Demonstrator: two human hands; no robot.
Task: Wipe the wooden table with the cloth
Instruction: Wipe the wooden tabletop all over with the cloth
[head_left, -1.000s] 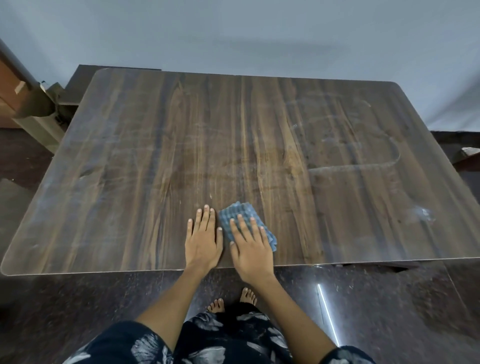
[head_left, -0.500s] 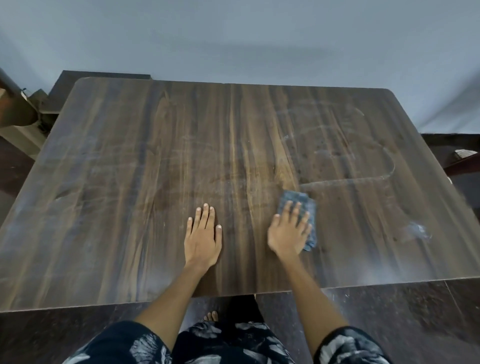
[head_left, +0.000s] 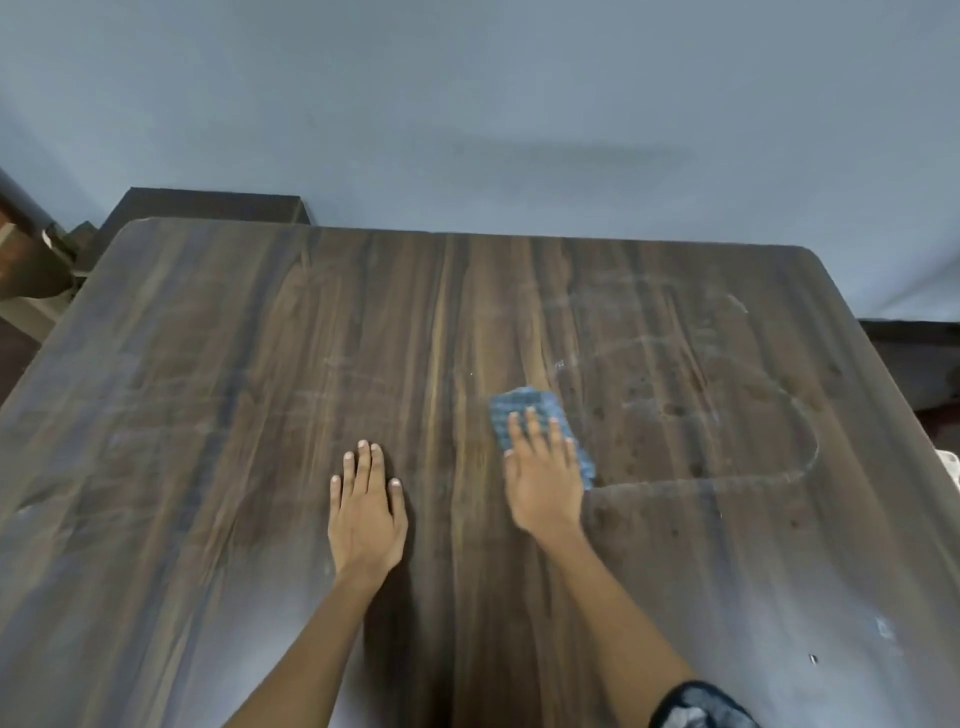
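The dark wooden table (head_left: 208, 415) fills most of the view, its top streaked with pale wipe marks and a curved smear on the right half. A small blue checked cloth (head_left: 524, 408) lies flat on the table right of centre. My right hand (head_left: 543, 478) presses down on the cloth, palm flat, fingers spread over it, so the cloth's near part is hidden. My left hand (head_left: 366, 512) rests flat on the bare wood to the left of the cloth, fingers together, holding nothing.
A blue-grey wall (head_left: 467, 104) stands right behind the table's far edge. A dark low piece of furniture (head_left: 208, 208) shows behind the far left corner. Small specks and a pale smudge (head_left: 883, 629) mark the near right of the tabletop.
My right hand has pushed the cloth away from the near edge, out towards the table's middle and to the right. My left hand stayed flat in place. The view has moved closer over the table.
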